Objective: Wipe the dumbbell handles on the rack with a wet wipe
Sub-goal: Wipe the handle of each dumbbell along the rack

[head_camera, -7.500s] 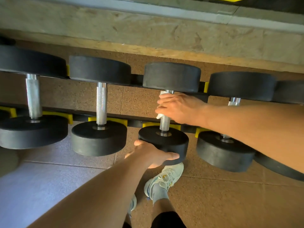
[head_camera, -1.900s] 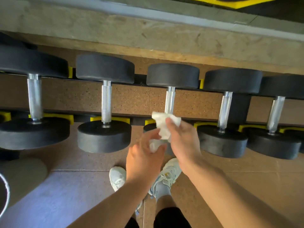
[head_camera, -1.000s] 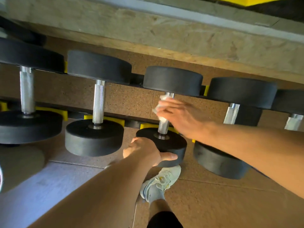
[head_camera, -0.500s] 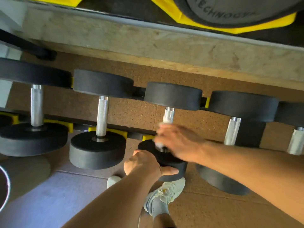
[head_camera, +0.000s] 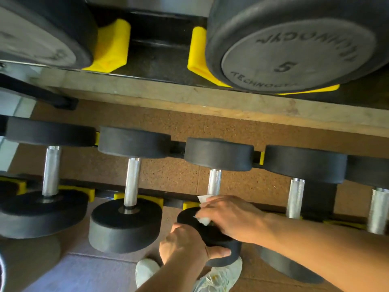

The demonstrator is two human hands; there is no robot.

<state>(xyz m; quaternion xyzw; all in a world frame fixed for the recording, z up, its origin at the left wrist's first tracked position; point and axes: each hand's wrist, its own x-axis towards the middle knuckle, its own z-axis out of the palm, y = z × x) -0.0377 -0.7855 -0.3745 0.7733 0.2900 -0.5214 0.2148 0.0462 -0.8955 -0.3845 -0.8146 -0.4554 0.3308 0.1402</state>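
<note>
right hand (head_camera: 228, 216) is wrapped round the near end of the middle handle (head_camera: 214, 181), wipe (head_camera: 203, 209) pinched between fingers and bar, just above the near head (head_camera: 208, 232). left hand (head_camera: 185, 245) grips that head's rim, thumb curled underneath, steadying it. handle's long axis runs straight away from the person toward the far head (head_camera: 219, 153). bare knurl lies beyond the right hand, so my guess is the next stroke goes outward along that axis. neighbour handle (head_camera: 296, 200) sits just right, nearer the right hand.
</note>
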